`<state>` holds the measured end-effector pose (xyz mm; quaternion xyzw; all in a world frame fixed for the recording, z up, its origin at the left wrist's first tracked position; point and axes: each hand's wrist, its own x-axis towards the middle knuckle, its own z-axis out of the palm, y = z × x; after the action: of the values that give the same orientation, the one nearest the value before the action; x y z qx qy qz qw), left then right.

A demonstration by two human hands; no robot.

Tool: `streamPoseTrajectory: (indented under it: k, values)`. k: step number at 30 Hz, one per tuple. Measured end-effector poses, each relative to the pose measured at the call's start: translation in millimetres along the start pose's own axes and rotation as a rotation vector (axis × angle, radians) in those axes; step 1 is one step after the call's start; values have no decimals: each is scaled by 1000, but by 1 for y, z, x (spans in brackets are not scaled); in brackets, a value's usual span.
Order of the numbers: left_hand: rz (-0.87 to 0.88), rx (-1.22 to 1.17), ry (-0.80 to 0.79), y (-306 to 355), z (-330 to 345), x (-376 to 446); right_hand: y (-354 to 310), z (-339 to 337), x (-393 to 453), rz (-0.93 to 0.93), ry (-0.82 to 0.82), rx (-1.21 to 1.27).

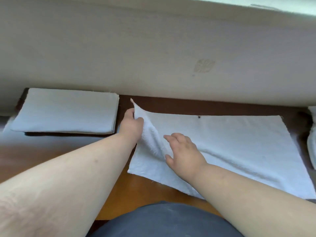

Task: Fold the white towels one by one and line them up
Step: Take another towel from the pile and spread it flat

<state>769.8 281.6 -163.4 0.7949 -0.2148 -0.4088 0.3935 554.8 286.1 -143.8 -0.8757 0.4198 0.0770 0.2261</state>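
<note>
Pinching far-left corner of flat white terry towel, left hand lifts it; right hand spread flat, pressing just beside; towel's long axis runs rightward.

**One head-worn camera, looking forward and down**

A single wide-angle view comes from the person's head, tilted steeply down over a wooden table and close to it. Both forearms reach in from the bottom corners, and the person's dark-clothed lap fills the bottom edge. The camera faces a pale wall rising directly behind the table. The picture's edges bend outward. No second view shares the scene.
</note>
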Motion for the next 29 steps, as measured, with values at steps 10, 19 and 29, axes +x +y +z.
streamPoseTrajectory:
  k: [10, 19, 29]
  values:
    - [551, 869, -164, 1, -5, 19, -47, 48, -1, -414, -572, -343]
    - [659, 1432, -312, -3, 21, 24, -55, 53, -12, -479, -423, -148]
    - [530, 1294, -293, -25, 36, 28, -60, 60, -4, -503, -464, -140]
